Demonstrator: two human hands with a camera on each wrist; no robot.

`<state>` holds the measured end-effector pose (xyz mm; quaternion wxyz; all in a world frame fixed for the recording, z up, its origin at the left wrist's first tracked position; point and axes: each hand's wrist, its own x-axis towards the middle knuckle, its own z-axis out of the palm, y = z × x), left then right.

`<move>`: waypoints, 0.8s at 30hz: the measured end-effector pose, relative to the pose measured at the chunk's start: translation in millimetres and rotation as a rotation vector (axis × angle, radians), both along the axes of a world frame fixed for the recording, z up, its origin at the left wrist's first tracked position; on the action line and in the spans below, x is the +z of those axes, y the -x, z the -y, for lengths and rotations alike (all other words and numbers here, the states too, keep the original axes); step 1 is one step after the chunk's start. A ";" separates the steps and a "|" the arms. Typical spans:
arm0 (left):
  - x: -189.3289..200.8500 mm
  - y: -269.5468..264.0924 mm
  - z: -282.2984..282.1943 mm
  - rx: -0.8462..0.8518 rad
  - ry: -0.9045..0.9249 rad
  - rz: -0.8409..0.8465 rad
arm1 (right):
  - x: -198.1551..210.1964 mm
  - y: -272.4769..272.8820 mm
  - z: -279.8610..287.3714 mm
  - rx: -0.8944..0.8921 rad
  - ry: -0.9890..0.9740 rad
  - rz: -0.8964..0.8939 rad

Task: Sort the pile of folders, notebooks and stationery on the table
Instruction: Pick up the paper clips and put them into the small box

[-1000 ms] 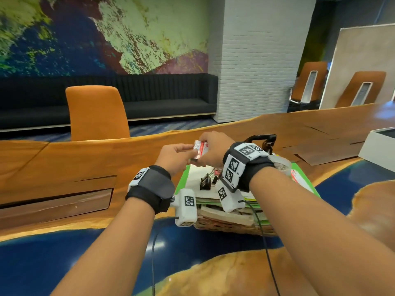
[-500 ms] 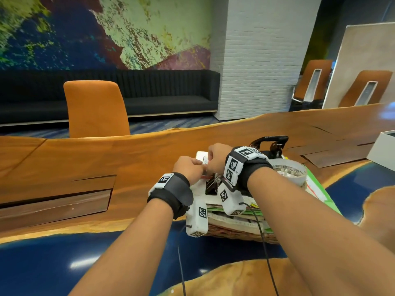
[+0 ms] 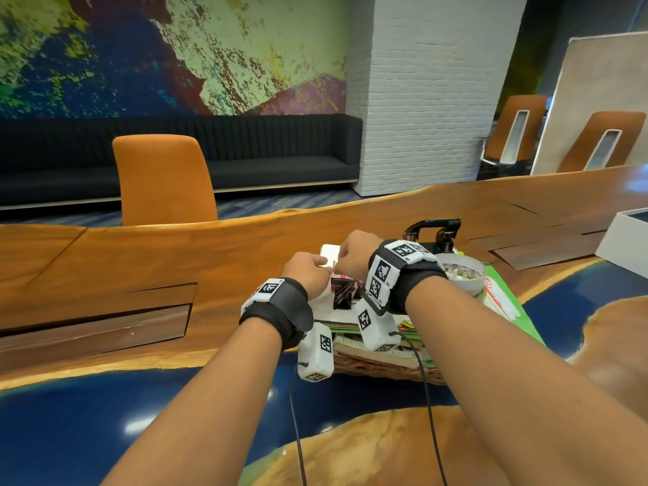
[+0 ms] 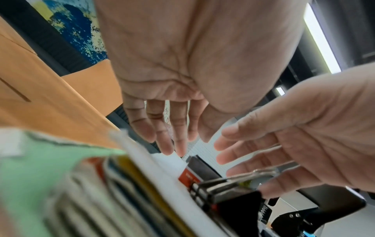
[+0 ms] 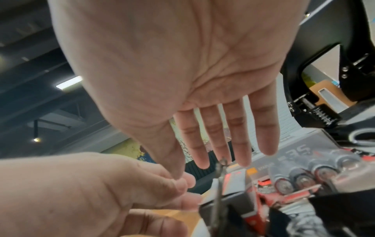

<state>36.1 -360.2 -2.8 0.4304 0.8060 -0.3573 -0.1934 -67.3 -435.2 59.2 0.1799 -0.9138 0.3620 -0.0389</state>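
Both hands hang over the pile, palms down: the left hand (image 3: 308,271) and the right hand (image 3: 356,254) have fingers stretched out and loose, gripping nothing. Just under the fingertips sit a black binder clip (image 3: 345,294) and a red pack of batteries (image 5: 316,173), on top of the stack of folders and notebooks (image 3: 378,342) in a woven basket (image 3: 382,371). The table (image 3: 175,261) is live-edge wood with glossy blue resin. Beyond it stand an orange chair (image 3: 163,180), a dark bench (image 3: 266,152), a painted wall and a white brick pillar (image 3: 427,82).
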 end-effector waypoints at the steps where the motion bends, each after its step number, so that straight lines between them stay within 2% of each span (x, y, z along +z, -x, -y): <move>1: 2.3 1.0 -3.9 -0.002 0.007 0.016 | 2.2 3.3 -3.5 0.006 -0.006 0.026; 6: 8.0 0.7 -12.7 0.030 0.062 0.078 | 8.2 10.7 -12.9 0.046 0.011 0.208; 13: -1.5 -12.6 6.6 0.007 0.075 0.121 | -6.8 10.4 -9.6 0.062 0.089 0.307; 17: 6.3 -9.3 14.0 0.032 0.083 0.016 | 16.6 26.0 -3.8 0.030 0.034 0.452; 21: 17.5 2.6 1.2 0.076 0.004 -0.039 | 44.3 57.5 -9.0 -0.058 -0.053 0.619; 24: 27.4 8.4 -11.2 0.098 -0.055 -0.052 | 54.9 81.5 -7.4 -0.125 -0.083 0.623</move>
